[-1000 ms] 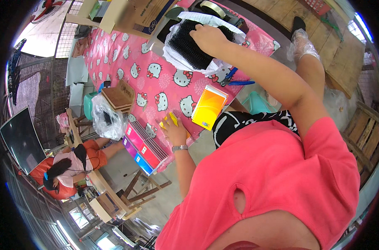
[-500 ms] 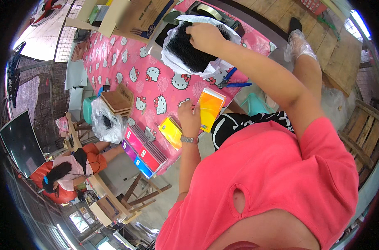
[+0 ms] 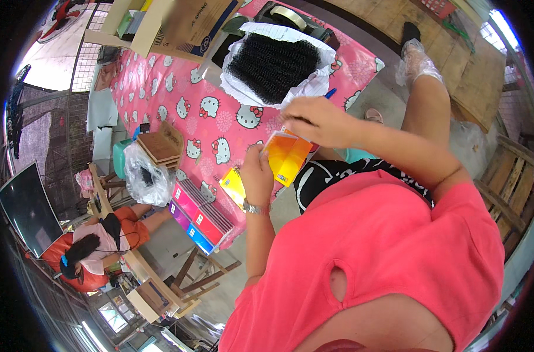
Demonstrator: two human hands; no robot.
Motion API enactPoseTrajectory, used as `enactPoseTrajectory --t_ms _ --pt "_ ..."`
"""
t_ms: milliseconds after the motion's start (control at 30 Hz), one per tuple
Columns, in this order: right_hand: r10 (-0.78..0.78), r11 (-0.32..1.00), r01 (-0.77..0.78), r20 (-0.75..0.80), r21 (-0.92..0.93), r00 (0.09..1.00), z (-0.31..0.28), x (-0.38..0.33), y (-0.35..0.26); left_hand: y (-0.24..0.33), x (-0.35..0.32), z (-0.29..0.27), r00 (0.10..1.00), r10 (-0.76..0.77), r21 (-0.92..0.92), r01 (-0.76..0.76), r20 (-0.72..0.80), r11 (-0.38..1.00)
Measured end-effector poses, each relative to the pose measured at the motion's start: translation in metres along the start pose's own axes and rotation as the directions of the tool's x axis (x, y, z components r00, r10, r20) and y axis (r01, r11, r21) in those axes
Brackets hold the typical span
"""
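Note:
My left hand (image 3: 258,176) is closed on the left edge of an orange-and-yellow notebook (image 3: 287,158), with the thumb at its upper corner. Over the top edge of that notebook is my right hand (image 3: 318,121), fingers curled and pinched together; what they hold, if anything, is too small to make out. Beneath my left hand a yellow spiral notebook (image 3: 233,186) lies on the table, partly covered. Beyond my hands, a pile of black, finely ridged binding coils (image 3: 275,67) rests on crumpled white paper (image 3: 230,82).
Pink patterned cloth covers the table (image 3: 179,141). Stacked spiral notebooks (image 3: 199,214) stand at its near left corner, beside brown boards (image 3: 161,144) and a clear plastic bag (image 3: 146,176). A cardboard box (image 3: 190,29) and tape roll (image 3: 287,17) are at the far side. Another person (image 3: 99,249) sits left.
My right hand has left the black coils and come down to the notebook's top edge. My left hand has taken hold of the orange-and-yellow notebook, which is now tilted slightly.

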State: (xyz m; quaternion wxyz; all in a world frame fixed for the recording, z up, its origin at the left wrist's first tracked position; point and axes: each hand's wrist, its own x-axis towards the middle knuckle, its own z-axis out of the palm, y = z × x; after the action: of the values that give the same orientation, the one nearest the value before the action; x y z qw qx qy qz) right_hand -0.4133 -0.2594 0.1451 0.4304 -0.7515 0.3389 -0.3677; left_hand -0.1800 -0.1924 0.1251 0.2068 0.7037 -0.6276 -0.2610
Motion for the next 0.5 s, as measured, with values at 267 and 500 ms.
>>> enactPoseTrajectory --t_ms 267,500 --pt "0.146 0.964 -0.172 0.134 0.204 0.980 0.070 -0.072 0.018 0.013 -0.018 0.028 0.889 0.453 0.424 -0.384 -0.070 0.820" --pt "0.138 0.990 -0.138 0.100 -0.008 0.985 0.024 -0.050 0.025 0.013 -0.022 0.024 0.859 0.508 0.332 -0.463 -0.059 0.822"
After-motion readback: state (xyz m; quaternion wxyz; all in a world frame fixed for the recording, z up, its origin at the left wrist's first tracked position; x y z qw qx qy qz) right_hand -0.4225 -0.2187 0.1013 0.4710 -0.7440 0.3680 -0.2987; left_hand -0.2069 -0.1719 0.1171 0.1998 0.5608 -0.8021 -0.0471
